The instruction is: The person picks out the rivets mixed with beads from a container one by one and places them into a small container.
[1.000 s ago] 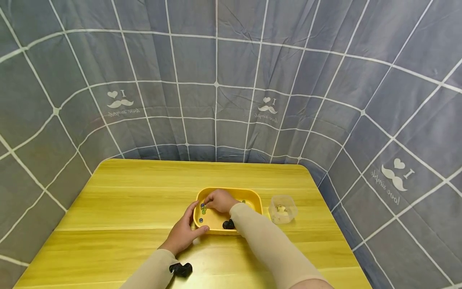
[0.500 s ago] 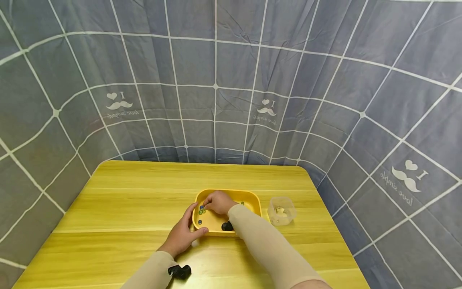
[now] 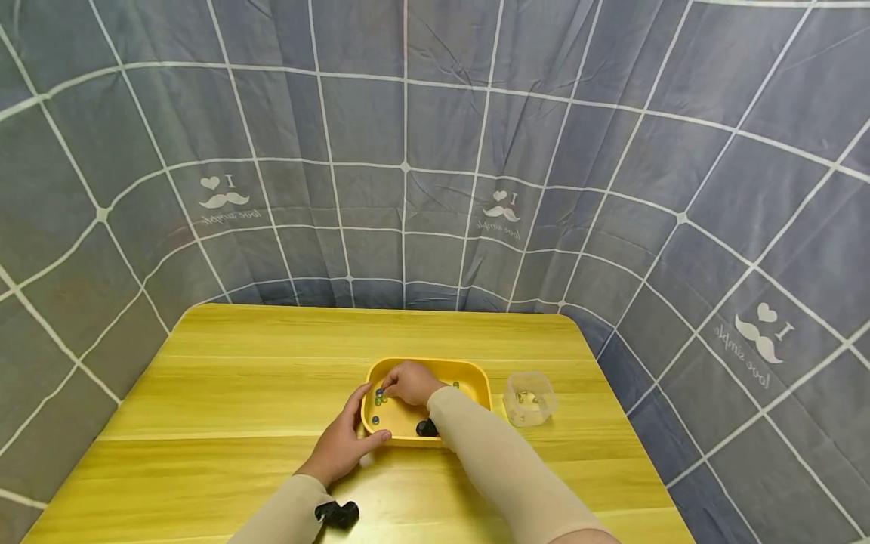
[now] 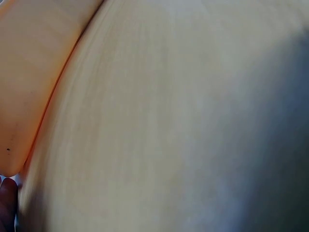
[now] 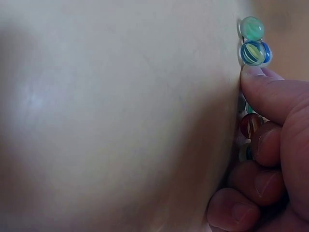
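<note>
Marbles, green (image 5: 252,29) and blue (image 5: 253,52), lie at the left end of a yellow tray (image 3: 435,438). In the head view, my right hand (image 3: 411,383) reaches into the tray with its fingertips at this cluster. Thumb and forefinger pinch at the blue marble in the right wrist view, the other fingers curled. A dark red marble (image 5: 250,125) shows partly behind them. My left hand (image 3: 340,446) grips the tray's near left corner, thumb along the front wall. A separate blue marble (image 3: 375,420) lies near that corner.
A clear plastic box (image 3: 530,399) with several small pieces inside stands right of the tray. Another green marble (image 3: 456,384) lies toward the tray's far right. The wooden tabletop (image 3: 258,393) reaches a grey checked curtain (image 3: 435,196) behind.
The head view has shifted slightly, so everything sits a little lower. My right fingers have stayed at the marble cluster, and my left hand keeps its hold on the tray.
</note>
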`<state>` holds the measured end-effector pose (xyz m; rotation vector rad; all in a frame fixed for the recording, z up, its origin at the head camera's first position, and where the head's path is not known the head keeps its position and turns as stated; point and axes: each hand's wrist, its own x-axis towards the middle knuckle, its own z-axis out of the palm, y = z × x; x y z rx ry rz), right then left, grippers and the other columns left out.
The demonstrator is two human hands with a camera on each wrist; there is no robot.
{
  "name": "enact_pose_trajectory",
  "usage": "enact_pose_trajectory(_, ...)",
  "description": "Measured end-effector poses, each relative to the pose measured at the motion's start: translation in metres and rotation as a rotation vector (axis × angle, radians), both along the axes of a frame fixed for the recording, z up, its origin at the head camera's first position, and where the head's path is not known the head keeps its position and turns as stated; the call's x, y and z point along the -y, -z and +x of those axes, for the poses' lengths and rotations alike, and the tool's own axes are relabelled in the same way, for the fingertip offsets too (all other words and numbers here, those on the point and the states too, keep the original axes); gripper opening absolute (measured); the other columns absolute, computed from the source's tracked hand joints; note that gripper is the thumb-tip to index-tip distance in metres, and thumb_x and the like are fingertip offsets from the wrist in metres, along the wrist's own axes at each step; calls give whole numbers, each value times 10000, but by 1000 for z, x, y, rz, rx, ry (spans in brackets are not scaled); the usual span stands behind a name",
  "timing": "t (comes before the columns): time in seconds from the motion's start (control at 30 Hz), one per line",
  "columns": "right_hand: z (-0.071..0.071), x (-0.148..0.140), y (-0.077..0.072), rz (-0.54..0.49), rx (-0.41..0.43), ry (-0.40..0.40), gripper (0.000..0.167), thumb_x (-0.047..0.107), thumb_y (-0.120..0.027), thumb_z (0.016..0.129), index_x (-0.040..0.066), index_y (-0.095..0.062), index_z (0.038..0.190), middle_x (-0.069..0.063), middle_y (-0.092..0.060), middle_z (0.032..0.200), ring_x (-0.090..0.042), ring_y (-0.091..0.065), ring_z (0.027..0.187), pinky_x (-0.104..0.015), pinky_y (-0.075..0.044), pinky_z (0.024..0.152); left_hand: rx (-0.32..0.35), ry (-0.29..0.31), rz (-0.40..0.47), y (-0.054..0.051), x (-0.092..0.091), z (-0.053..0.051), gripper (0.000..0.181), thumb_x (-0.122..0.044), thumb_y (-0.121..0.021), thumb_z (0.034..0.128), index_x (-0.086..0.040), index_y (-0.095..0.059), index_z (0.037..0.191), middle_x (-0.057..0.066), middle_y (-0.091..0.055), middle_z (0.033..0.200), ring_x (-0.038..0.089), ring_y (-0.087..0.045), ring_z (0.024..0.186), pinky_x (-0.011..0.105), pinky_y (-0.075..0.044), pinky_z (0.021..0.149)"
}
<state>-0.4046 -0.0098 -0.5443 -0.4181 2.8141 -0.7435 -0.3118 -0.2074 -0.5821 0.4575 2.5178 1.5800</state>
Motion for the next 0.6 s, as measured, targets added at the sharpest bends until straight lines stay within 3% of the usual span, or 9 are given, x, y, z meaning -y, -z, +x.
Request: enact_pose_trajectory(0.6,1,3,6,12,-48,-7,76,211,-774,965,211,-849,950,135,-769,870,-17,-569,714,-183,-472,703,-6,1,-14,1,3,0,965,-462,-827,904,-353,-245,1666,102,-403,1686,340,-472,1501,587,-414,1177)
